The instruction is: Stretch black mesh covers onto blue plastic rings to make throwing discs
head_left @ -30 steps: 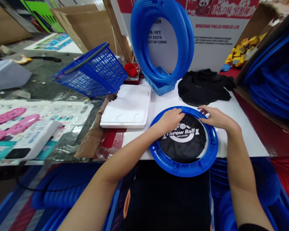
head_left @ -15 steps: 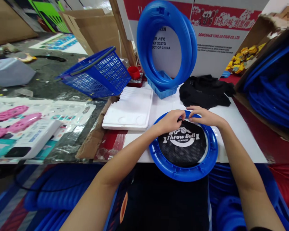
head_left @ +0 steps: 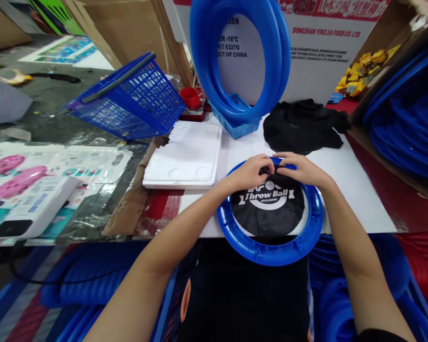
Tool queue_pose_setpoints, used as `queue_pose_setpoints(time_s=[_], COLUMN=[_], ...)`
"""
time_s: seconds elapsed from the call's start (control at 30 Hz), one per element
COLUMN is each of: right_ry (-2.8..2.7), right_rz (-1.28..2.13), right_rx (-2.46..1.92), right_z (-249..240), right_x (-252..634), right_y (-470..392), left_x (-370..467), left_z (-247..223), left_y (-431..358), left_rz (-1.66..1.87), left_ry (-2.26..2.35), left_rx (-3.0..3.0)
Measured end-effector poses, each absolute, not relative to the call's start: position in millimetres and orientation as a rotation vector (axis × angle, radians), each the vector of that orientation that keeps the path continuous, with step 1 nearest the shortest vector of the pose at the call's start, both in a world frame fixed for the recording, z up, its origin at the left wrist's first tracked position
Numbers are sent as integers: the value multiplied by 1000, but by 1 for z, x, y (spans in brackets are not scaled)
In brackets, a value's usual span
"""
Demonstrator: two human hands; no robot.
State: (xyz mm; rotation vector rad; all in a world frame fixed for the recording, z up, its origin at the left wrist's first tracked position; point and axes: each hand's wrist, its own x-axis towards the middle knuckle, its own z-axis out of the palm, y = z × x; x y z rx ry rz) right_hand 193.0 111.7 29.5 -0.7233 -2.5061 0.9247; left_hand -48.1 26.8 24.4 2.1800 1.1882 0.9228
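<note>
A blue plastic ring lies at the table's front edge, its near side overhanging my lap. Inside it sits a round black mesh printed "Throw Ball" in white. At the ring's far side, my left hand has its fingers curled, pinching the mesh's far edge. Close beside it, my right hand bends over the far right rim, with its thumb and fingers on the mesh edge. The fingertips partly cover where mesh and ring meet.
Stacked blue rings stand in a light blue basket. Black cloth lies behind my right hand. A white foam slab and blue basket are to the left. A carton of blue rings stands right.
The view has shifted slightly. My left hand's fingers have shifted a little at the mesh edge, and my right hand has edged slightly left toward them. The ring stays in place.
</note>
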Motion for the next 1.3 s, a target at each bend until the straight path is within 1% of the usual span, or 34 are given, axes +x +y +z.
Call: queue_pose_setpoints(time_s=[0.2, 0.43, 0.73, 0.83, 1.1, 1.3], right_ry=[-2350, -2306, -2185, -2161, -2148, -2165], right_rz=[837, 804, 1043, 1076, 982, 955], right_rx=[-821, -886, -1003, -1019, -1094, -1116], right_z=[30, 19, 0, -1, 2, 4], right_x=[186, 183, 181, 181, 176, 173], right_y=[109, 116, 131, 133, 131, 132], left_x=[-47, -43, -45, -46, -43, -36], left_z=[20, 15, 7, 5, 7, 15], left_y=[30, 29, 36, 37, 35, 33], left_rz=[899, 692, 722, 736, 691, 544], left_ry=[1339, 1487, 1474, 1469, 1510, 1651], left_rx=[2215, 2300, 2313, 2306, 2304, 2334])
